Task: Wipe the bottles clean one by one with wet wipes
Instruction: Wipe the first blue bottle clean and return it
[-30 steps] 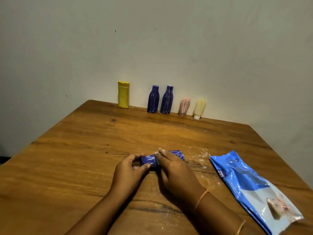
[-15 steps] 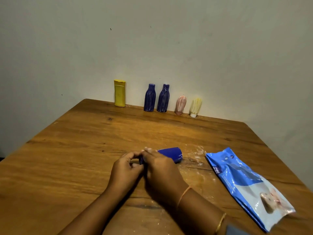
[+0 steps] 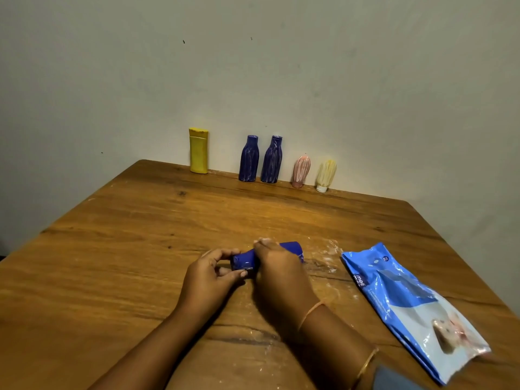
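A blue bottle [image 3: 242, 260] lies on its side on the wooden table [image 3: 112, 266]. My left hand [image 3: 211, 274] pinches its narrow end between thumb and fingers. My right hand [image 3: 281, 274] curls over the bottle's middle, and a pale bit of wet wipe [image 3: 261, 242] shows at its fingertips; the rest of the wipe is hidden. The bottle's visible surface looks plain blue. Along the wall stand a yellow bottle [image 3: 199, 150], two streaked dark blue bottles [image 3: 249, 159] [image 3: 272, 160], a pink bottle [image 3: 301, 171] and a cream bottle [image 3: 325, 174].
A blue pack of wet wipes [image 3: 408, 305] lies flat on the table to the right of my hands. White powdery smears [image 3: 326, 257] mark the wood beside the bottle. The table's far edge meets the wall.
My right hand has slid leftward along the lying bottle towards my left hand. The white streaks seen on the bottle a second ago no longer show.
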A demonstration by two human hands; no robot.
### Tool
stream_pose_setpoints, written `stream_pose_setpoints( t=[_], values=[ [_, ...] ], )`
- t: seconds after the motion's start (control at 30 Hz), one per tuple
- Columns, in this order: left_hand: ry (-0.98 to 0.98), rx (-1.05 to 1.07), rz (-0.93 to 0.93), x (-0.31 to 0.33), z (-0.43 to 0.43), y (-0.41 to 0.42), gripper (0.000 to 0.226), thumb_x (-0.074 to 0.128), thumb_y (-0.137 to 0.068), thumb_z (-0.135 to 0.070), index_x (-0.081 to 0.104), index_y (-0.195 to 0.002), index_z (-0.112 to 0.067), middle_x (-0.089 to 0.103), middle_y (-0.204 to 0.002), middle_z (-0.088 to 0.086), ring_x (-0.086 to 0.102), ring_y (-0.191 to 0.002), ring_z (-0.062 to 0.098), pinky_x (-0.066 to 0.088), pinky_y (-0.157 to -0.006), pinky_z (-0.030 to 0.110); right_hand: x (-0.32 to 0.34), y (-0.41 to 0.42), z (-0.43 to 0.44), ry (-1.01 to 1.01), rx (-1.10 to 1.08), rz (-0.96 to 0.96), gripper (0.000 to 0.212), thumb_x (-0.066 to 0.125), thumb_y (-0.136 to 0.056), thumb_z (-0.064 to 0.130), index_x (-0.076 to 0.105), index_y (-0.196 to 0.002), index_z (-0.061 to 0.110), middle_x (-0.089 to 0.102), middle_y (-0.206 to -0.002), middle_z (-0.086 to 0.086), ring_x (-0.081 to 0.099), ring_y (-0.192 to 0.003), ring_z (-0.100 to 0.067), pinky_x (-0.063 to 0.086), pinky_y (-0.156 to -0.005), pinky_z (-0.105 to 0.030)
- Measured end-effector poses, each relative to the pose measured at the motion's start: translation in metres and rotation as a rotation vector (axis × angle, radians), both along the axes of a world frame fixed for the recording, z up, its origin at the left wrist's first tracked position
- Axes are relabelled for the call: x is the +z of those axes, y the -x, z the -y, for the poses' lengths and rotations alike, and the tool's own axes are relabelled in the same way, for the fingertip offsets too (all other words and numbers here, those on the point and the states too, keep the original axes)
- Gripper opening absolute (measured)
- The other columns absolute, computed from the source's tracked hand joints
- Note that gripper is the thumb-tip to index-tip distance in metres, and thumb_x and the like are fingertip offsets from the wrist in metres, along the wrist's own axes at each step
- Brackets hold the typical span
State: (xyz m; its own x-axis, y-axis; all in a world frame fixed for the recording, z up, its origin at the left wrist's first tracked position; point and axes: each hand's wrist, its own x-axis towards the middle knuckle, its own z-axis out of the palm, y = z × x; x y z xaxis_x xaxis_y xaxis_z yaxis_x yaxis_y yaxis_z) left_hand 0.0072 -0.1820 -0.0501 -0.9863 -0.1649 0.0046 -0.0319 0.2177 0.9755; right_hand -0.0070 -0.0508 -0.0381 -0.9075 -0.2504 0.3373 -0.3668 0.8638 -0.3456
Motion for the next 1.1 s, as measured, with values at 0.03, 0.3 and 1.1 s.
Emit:
stream_pose_setpoints(
  t=[0.03, 0.3, 1.1],
  values=[
    [0.02, 0.009, -0.006, -0.001, 0.001, 0.001, 0.033, 0.07, -0.077, 0.001, 0.064, -0.097, -0.024, 0.07, -0.077, 0.007, 0.067, -0.064, 0.01, 0.05, -0.058, 0.019, -0.001, -0.007, 0.012, -0.02, 0.079, -0.022, 0.044, 0.053, -0.088, 0.011, 0.045, -0.132, 0.017, 0.047, -0.137, -0.003, 0.041, -0.129, -0.018, 0.034, -0.109, -0.032],
    [0.029, -0.013, -0.001, 0.0, 0.0, 0.001, 0.036, 0.073, -0.075, 0.0, 0.061, -0.099, -0.025, 0.073, -0.074, 0.008, 0.071, -0.069, 0.009, 0.057, -0.074, 0.031, 0.001, 0.022, -0.033, 0.004, -0.093, 0.071, 0.038, 0.054, -0.087, 0.009, 0.05, -0.122, 0.023, 0.06, -0.115, 0.002, 0.057, -0.105, -0.015, 0.047, -0.095, -0.031],
    [-0.001, 0.038, 0.025, -0.011, -0.001, 0.015, 0.028, 0.072, -0.078, -0.005, 0.066, -0.1, -0.02, 0.073, -0.074, 0.007, 0.069, -0.069, 0.019, 0.055, -0.069, 0.034, -0.017, 0.007, 0.002, -0.043, 0.017, -0.056, 0.053, 0.045, -0.09, 0.005, 0.031, -0.142, 0.01, 0.033, -0.148, -0.008, 0.03, -0.137, -0.02, 0.018, -0.11, -0.025]
  ],
)
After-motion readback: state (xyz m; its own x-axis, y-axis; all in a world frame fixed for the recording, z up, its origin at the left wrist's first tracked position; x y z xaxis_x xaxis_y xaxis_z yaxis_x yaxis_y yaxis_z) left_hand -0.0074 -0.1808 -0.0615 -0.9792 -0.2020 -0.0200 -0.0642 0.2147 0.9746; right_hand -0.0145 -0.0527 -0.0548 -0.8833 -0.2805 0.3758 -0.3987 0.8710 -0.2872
